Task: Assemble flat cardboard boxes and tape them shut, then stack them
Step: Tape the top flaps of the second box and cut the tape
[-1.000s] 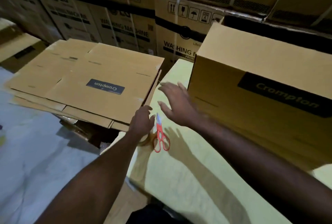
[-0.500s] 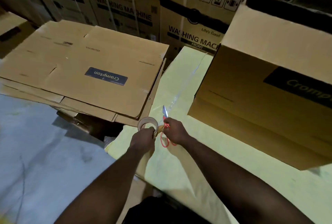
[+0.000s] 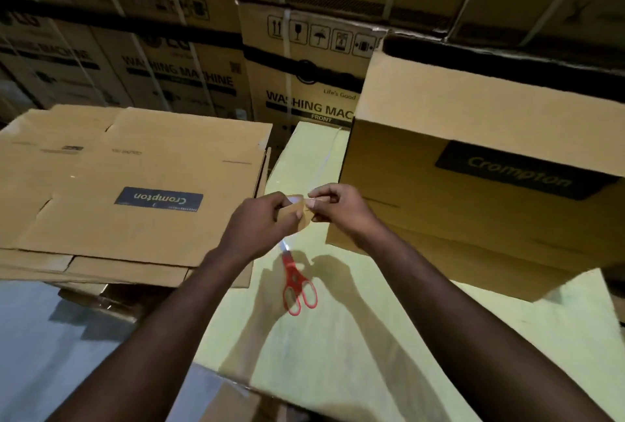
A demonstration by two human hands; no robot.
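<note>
The left hand [image 3: 262,223] grips the tape roll [image 3: 297,217] above the yellow-green surface [image 3: 338,354]; the right hand [image 3: 333,205] pinches its loose end. Thin, sticky tape likely tears or curls; best held by its edge.

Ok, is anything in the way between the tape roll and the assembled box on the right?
Nothing visible. The left hand holds the tape roll, the right hand pinches its end, close beside the assembled box. The red scissors lie on the yellow surface nearer the person, off that path.
</note>
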